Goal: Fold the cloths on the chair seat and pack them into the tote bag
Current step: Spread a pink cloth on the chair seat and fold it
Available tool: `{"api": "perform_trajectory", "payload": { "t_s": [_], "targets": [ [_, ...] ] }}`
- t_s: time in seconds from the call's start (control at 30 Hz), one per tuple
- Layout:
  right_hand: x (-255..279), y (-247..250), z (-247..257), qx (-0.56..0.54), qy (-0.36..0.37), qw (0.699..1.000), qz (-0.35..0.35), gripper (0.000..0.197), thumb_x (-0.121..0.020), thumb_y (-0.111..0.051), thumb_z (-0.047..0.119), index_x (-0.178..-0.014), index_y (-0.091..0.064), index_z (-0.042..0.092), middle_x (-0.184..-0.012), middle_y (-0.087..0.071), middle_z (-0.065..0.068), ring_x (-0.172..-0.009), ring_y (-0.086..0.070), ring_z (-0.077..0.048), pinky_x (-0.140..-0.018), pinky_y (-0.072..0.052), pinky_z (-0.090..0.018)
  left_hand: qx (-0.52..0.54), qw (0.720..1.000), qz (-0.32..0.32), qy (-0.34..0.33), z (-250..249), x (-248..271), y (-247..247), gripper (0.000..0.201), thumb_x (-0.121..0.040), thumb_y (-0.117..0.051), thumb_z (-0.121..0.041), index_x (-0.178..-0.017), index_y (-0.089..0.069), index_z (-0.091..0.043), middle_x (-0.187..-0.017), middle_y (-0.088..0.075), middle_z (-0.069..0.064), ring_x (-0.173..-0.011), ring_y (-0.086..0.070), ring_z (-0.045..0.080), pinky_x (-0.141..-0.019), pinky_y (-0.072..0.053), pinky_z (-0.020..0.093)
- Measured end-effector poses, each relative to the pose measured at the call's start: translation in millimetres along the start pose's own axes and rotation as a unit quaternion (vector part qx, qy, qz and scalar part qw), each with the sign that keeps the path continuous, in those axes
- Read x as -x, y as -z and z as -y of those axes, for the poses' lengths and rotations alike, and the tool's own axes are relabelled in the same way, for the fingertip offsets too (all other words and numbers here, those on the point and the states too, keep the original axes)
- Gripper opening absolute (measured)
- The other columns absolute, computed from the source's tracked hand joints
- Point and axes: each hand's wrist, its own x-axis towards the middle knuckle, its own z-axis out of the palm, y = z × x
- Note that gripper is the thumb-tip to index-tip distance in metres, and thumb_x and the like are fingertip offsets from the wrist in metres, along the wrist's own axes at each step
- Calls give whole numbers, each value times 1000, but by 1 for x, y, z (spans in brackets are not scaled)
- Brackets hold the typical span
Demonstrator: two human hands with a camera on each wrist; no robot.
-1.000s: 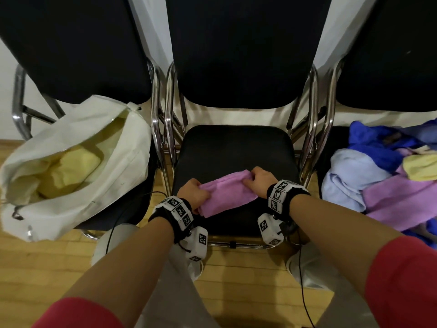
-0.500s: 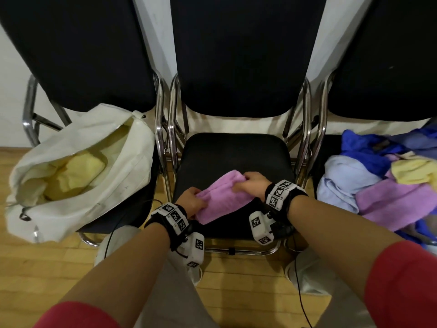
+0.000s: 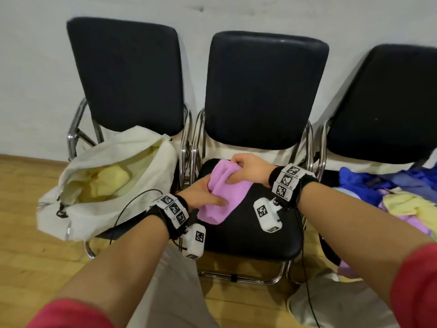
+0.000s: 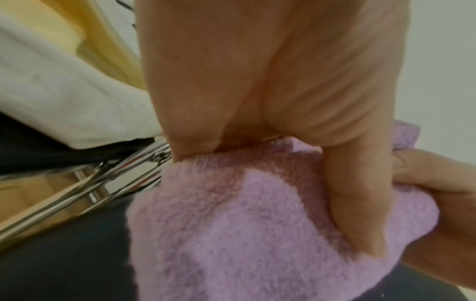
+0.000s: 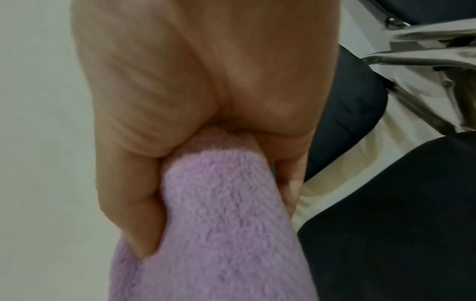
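While three black chairs [image 3: 264, 88] line a white wall [image 3: 35, 79], wooden flooring [image 3: 28, 256] shows.

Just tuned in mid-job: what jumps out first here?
The pink cloth, bunched over the middle chair seat, held by both the left hand and the right hand. Left of it gapes the white tote bag with yellow cloth inside.

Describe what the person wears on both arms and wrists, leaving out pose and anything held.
Both arms are bare below red sleeves. Each wrist carries a black band faced with white square tiles printed with black-and-white markers. Under each wrist hangs a white box-shaped camera unit bearing a similar marker. Thin black cables trail from the units.
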Motion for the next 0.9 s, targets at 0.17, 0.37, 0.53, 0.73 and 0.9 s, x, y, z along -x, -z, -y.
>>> {"api": "perform_trajectory", "payload": {
  "t_s": [0.17, 0.37, 0.53, 0.73, 0.9],
  "targets": [
    [-16, -3, 42, -47, 18, 999, -7, 40, -70, -86, 17, -98, -62, 2, -91, -63, -11, -89, -63, -28, -80, -53, -43, 31, 999, -38, -1, -7, 21, 31, 47, -79, -82, -16, -119, -60, -24, -116, -68, 1, -110, -63, 19, -92, -55, 37],
    [-53, -39, 74, -175, -24, 983, -50, 40, -74, -85, 15, -106, -64, 3, -107, -69, -16, -99, -68, -29, -84, -59, -47, 56, 996, -67, 9, 4, 54, 84, 49, -83, -77, -13, -127, -57, -19, -121, -67, 7, -114, -63, 24, -98, -53, 42],
    [-90, -89, 90, -283, -60, 957, -17, 45, -75, -86, 19, -112, -64, 5, -116, -69, -16, -105, -69, -30, -90, -57, -50, 85, 988, -123, 35, 29, 80, 129, 53, -79, -78, -13, -128, -60, -12, -119, -71, 9, -111, -67, 29, -98, -53, 46],
    [-132, -141, 98, -267, -81, 959, 53, 58, -90, -71, 35, -134, -51, 3, -125, -61, -14, -113, -63, -27, -94, -56, -43, 49, 966, -235, 98, 58, 99, 197, 61, -69, -84, -34, -123, -59, -20, -113, -70, 11, -103, -68, 33, -89, -57, 53],
    [-163, -179, 95, -42, -23, 992, 114, 50, -93, -65, 12, -140, -50, 11, -128, -58, -11, -108, -58, -21, -94, -54, -39, -7, 937, -330, 117, 86, 88, 236, 49, -74, -75, -24, -118, -55, -15, -111, -66, 11, -106, -64, 32, -89, -55, 53]
  ]
}}
